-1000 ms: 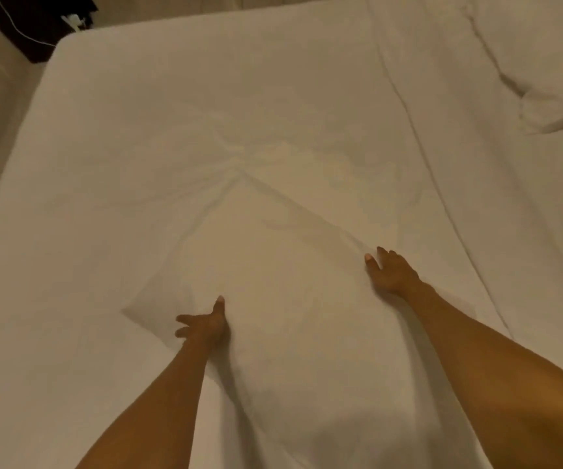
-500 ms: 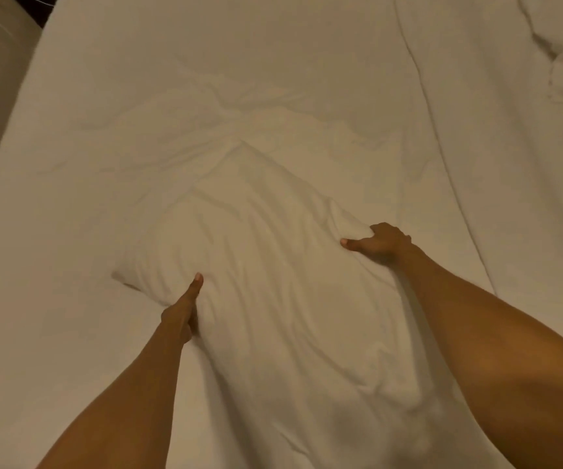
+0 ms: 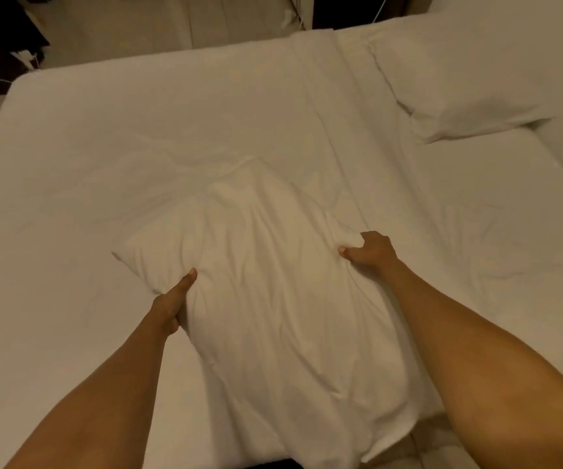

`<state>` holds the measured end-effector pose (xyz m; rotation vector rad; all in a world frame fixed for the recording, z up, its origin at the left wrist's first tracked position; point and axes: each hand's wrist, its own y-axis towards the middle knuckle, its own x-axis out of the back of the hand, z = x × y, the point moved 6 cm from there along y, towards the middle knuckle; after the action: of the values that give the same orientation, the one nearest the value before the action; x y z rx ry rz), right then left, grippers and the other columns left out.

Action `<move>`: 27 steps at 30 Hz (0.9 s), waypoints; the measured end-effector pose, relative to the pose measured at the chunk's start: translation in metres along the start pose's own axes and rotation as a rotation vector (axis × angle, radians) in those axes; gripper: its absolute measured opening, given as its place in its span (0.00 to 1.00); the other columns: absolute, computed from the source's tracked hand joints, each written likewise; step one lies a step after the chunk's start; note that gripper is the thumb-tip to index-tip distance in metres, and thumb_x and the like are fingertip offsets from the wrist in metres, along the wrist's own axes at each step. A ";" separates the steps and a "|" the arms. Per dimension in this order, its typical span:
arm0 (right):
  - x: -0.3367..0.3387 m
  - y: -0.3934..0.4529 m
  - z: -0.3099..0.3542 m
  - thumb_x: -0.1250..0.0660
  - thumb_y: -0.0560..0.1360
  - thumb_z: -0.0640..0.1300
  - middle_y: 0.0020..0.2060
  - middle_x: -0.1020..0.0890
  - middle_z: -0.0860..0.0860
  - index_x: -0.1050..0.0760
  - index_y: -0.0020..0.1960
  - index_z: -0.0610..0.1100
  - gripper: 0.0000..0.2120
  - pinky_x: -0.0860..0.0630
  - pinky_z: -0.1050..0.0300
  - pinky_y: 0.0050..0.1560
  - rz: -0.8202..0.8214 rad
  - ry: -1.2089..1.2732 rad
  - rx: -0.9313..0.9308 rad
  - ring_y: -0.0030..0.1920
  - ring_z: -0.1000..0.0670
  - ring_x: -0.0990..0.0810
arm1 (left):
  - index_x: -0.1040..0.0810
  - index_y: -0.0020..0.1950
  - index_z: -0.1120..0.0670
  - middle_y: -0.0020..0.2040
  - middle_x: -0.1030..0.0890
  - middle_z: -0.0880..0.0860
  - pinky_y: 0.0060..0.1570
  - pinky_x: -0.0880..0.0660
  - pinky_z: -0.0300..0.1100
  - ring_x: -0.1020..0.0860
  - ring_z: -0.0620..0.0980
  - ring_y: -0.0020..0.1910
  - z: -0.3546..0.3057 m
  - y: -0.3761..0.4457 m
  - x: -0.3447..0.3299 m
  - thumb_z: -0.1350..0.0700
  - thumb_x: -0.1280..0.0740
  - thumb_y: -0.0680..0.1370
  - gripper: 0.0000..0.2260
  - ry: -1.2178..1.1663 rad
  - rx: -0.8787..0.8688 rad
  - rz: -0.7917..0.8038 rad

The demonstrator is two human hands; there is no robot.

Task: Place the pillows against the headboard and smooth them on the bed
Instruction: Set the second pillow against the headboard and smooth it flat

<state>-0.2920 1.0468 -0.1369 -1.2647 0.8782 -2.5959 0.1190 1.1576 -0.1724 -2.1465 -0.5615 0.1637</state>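
Gripping now instead of lying flat, left hand [image 3: 171,304] and right hand [image 3: 371,250] bunch the white pillow [image 3: 273,299], seemingly ready to lift it.

no readable text, labels or signs

A white pillow [image 3: 266,282] in soft, matt cloth, heavily creased and bunched where each bare hand grips its sides. The bed [image 3: 104,147] beneath is covered in matt white fabric sheeting, mostly smooth with shallow wrinkles. A second pillow [image 3: 459,86] at the bed's far right corner has the same matt cloth, smoother.
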 end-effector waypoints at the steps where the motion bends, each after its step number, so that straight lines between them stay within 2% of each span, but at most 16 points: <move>1: 0.015 -0.010 -0.003 0.29 0.70 0.59 0.57 0.19 0.44 0.22 0.60 0.42 0.26 0.27 0.54 0.52 -0.028 0.010 -0.005 0.58 0.41 0.21 | 0.41 0.77 0.58 0.75 0.33 0.55 0.71 0.34 0.58 0.33 0.58 0.72 -0.010 -0.007 -0.009 0.40 0.24 0.65 0.48 0.012 -0.022 0.015; 5: 0.077 -0.053 -0.026 0.29 0.69 0.59 0.57 0.18 0.44 0.22 0.60 0.42 0.27 0.24 0.52 0.54 -0.166 0.096 -0.043 0.58 0.41 0.21 | 0.40 0.77 0.58 0.74 0.32 0.55 0.70 0.34 0.57 0.32 0.57 0.72 -0.045 -0.039 -0.056 0.41 0.23 0.66 0.47 0.094 -0.078 0.130; 8: 0.121 -0.081 -0.052 0.28 0.69 0.59 0.55 0.18 0.44 0.21 0.59 0.41 0.27 0.24 0.52 0.51 -0.268 0.154 -0.073 0.57 0.40 0.21 | 0.37 0.75 0.60 0.72 0.29 0.55 0.69 0.32 0.56 0.29 0.57 0.70 -0.061 -0.064 -0.101 0.46 0.22 0.66 0.44 0.160 -0.109 0.217; 10: 0.149 -0.096 -0.072 0.28 0.69 0.59 0.54 0.18 0.43 0.21 0.59 0.41 0.27 0.23 0.51 0.52 -0.325 0.189 -0.101 0.57 0.40 0.21 | 0.36 0.74 0.62 0.71 0.28 0.56 0.69 0.31 0.56 0.28 0.58 0.69 -0.067 -0.079 -0.135 0.50 0.21 0.66 0.42 0.209 -0.135 0.257; 13: 0.190 -0.108 -0.108 0.28 0.69 0.58 0.53 0.17 0.43 0.20 0.56 0.41 0.24 0.25 0.54 0.48 -0.381 0.236 -0.129 0.55 0.40 0.20 | 0.37 0.74 0.63 0.71 0.28 0.57 0.69 0.31 0.56 0.29 0.58 0.69 -0.073 -0.099 -0.189 0.52 0.20 0.65 0.43 0.242 -0.176 0.293; 15: 0.216 -0.109 -0.133 0.28 0.69 0.57 0.53 0.17 0.43 0.20 0.57 0.41 0.24 0.26 0.55 0.46 -0.400 0.260 -0.146 0.54 0.40 0.20 | 0.37 0.74 0.63 0.71 0.29 0.57 0.69 0.31 0.55 0.29 0.59 0.69 -0.073 -0.111 -0.228 0.52 0.20 0.65 0.44 0.255 -0.198 0.298; 20: 0.281 -0.091 -0.192 0.27 0.68 0.56 0.53 0.17 0.43 0.22 0.59 0.40 0.25 0.21 0.50 0.53 -0.422 0.290 -0.169 0.54 0.40 0.20 | 0.36 0.72 0.65 0.70 0.28 0.58 0.68 0.30 0.55 0.28 0.60 0.67 -0.065 -0.128 -0.320 0.51 0.19 0.63 0.44 0.268 -0.235 0.248; 27: 0.355 -0.054 -0.264 0.28 0.69 0.54 0.52 0.17 0.44 0.22 0.58 0.40 0.23 0.21 0.47 0.55 -0.415 0.311 -0.166 0.53 0.41 0.20 | 0.35 0.71 0.65 0.69 0.27 0.59 0.66 0.28 0.54 0.28 0.61 0.66 -0.051 -0.141 -0.431 0.50 0.20 0.63 0.43 0.299 -0.285 0.209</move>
<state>-0.7115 1.0858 0.0083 -1.2102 0.9861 -3.1718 -0.2953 0.9971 -0.0663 -2.4466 -0.1940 -0.1305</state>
